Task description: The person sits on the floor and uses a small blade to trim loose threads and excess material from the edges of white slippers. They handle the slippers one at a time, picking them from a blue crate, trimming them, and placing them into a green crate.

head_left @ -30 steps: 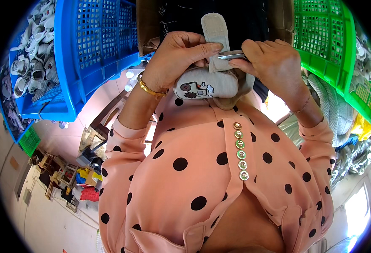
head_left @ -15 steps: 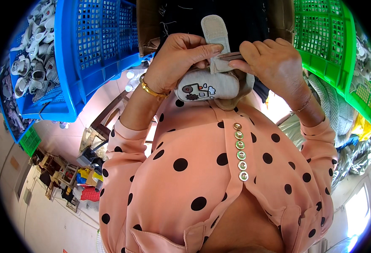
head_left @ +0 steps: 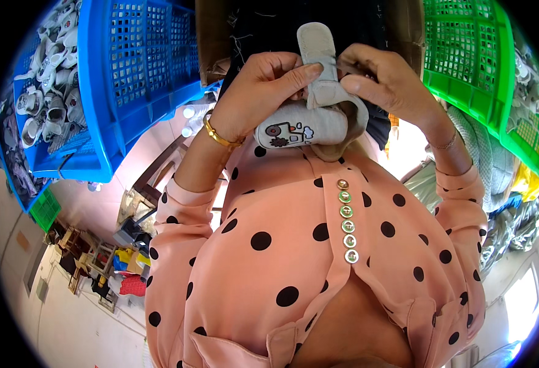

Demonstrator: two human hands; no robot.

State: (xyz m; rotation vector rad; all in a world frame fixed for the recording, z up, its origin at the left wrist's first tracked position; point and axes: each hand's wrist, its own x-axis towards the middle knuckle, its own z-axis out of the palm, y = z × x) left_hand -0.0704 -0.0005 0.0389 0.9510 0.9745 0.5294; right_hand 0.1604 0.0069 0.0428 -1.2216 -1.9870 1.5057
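Observation:
A small pale grey baby shoe (head_left: 303, 126), with a stitched vehicle picture on its side, is held in front of my chest. My left hand (head_left: 260, 86) is closed on it, thumb pressed on the base of its upright cream strap (head_left: 317, 46). A gold bangle circles that wrist. My right hand (head_left: 383, 80) is beside the strap with its fingers curled and its thumb reaching toward the shoe's opening. What lies inside the right hand is hidden by the fingers. The shoe's tan lower edge (head_left: 328, 153) faces my blouse.
A blue plastic crate (head_left: 101, 122) stands at the left, next to a heap of small grey shoes (head_left: 52, 92). To the right is a green crate (head_left: 466, 67), with more shoes (head_left: 527, 80) beyond. Grey cloth (head_left: 487, 159) and a yellow bag (head_left: 532, 184) sit below it.
My right hand has drawn back slightly from the strap and turned. The slim metal blades seen between it and the strap no longer show. The left hand keeps its hold; the strap is more exposed.

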